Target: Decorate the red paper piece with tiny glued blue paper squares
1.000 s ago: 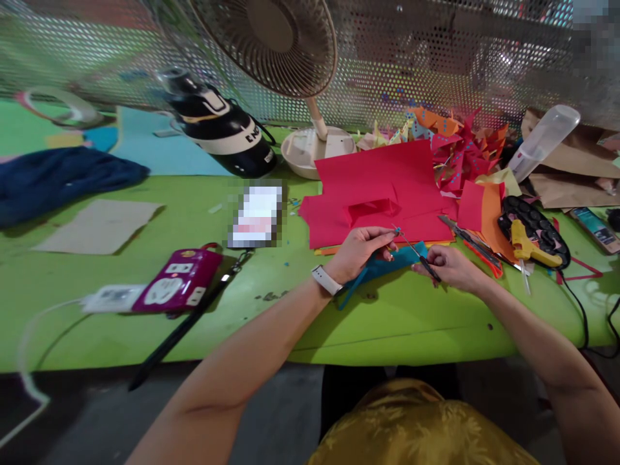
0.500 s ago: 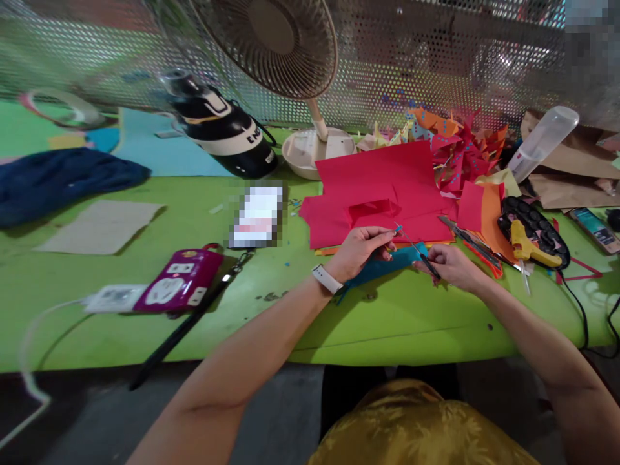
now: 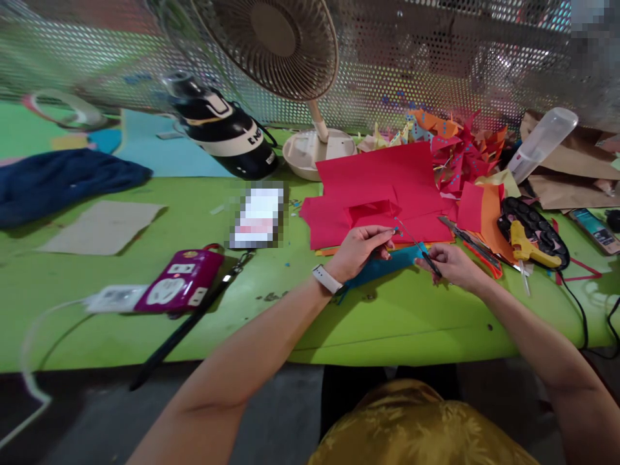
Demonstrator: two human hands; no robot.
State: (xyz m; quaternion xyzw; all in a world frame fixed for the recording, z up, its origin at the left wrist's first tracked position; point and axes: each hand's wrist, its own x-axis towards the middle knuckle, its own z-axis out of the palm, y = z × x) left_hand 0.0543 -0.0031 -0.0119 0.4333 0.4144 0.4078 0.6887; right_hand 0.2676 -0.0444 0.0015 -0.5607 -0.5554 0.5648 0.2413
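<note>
My right hand (image 3: 448, 263) is closed around the black handles of slim scissors (image 3: 428, 263). Their thin metal blades point up and left toward my other hand. My left hand (image 3: 363, 248), with a white band on its wrist, pinches a tiny blue scrap of paper (image 3: 396, 230) between thumb and forefinger, close to the blade tips. Below both hands a blue paper strip (image 3: 387, 266) lies on the green table (image 3: 411, 329). Just beyond are red paper sheets (image 3: 382, 171), stacked over orange ones.
To the right lie a box cutter (image 3: 477, 248), a yellow glue gun (image 3: 527, 247) and a black tray (image 3: 547, 226). Behind stand folded paper pieces (image 3: 465, 152), a fan (image 3: 317, 145) and a black bottle (image 3: 232, 142). A phone (image 3: 256, 214) and a purple power bank (image 3: 177, 281) are on the left.
The scissors have shifted slightly at the left fingertips, and small blue bits now show beside the blades. Both hands stay nearly in place.
</note>
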